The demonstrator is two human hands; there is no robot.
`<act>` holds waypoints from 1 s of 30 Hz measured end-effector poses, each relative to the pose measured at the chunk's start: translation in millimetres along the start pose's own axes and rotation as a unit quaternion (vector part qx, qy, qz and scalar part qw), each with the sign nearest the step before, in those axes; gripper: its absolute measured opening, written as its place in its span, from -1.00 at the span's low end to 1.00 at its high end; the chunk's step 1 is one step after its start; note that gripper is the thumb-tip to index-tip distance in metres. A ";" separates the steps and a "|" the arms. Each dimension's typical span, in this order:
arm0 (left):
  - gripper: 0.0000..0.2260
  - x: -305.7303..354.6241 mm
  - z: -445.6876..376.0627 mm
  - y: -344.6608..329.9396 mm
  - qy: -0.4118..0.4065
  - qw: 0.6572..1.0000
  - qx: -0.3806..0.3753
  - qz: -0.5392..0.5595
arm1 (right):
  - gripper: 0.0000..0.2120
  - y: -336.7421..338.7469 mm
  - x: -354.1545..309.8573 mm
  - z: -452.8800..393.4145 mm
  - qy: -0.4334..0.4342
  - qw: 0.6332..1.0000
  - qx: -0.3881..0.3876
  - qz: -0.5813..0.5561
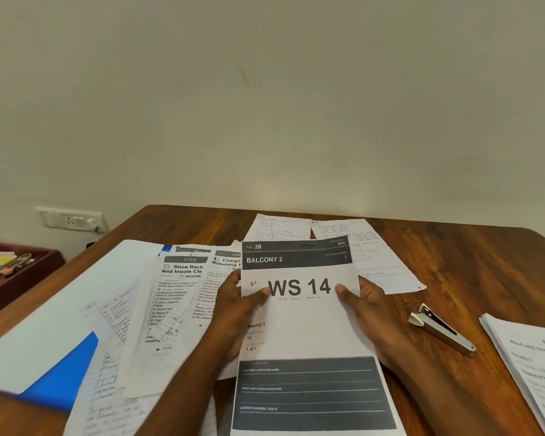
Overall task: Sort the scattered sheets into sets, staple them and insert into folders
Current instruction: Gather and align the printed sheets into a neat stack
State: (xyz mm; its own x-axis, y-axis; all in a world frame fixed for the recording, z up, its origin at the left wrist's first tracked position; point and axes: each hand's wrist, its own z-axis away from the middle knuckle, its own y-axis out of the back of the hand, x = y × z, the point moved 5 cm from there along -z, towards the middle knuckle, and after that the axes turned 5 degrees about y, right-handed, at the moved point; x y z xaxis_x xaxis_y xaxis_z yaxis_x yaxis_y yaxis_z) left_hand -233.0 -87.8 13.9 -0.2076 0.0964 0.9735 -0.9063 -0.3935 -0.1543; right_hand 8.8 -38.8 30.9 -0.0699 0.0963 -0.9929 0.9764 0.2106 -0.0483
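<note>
Above the table (472, 265), left hand (236, 305) and right hand (364, 298) apparently grip the printed sheet (302, 328).

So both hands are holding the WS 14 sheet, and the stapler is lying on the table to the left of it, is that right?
Not quite. The stapler lies on the table to the right of the WS 14 sheet, not the left, as the head view shows. The left hand and right hand do hold it.

Left hand (238, 305) gripping left edge of WS 14 sheet (299, 325), thumb on top. Right hand (367, 302) gripping right edge, thumb on top. Forearms converging toward sheet from below.
</note>
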 end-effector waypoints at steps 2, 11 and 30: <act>-0.67 -0.1 1.3 -0.9 0.007 1.000 -0.009 -0.002 | -0.80 -0.7 -1.1 0.6 0.001 1.000 -0.008 -0.005; -0.68 2.6 7.6 -1.1 -0.051 0.992 0.034 -0.108 | -0.82 6.3 1.8 -2.8 0.013 0.998 -0.029 0.061; -0.39 12.9 16.3 -1.1 -0.087 0.973 0.004 -0.214 | -0.77 30.9 8.7 -14.0 -0.011 0.995 -0.009 0.103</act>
State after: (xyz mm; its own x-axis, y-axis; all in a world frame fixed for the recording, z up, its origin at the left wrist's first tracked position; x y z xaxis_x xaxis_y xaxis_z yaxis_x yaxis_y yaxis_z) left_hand -228.7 -101.1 29.4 0.2540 0.0965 0.9624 -0.8930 -0.3589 0.2717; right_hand 35.5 -17.8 22.3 0.1352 0.1181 -0.9838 0.9656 0.2070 0.1575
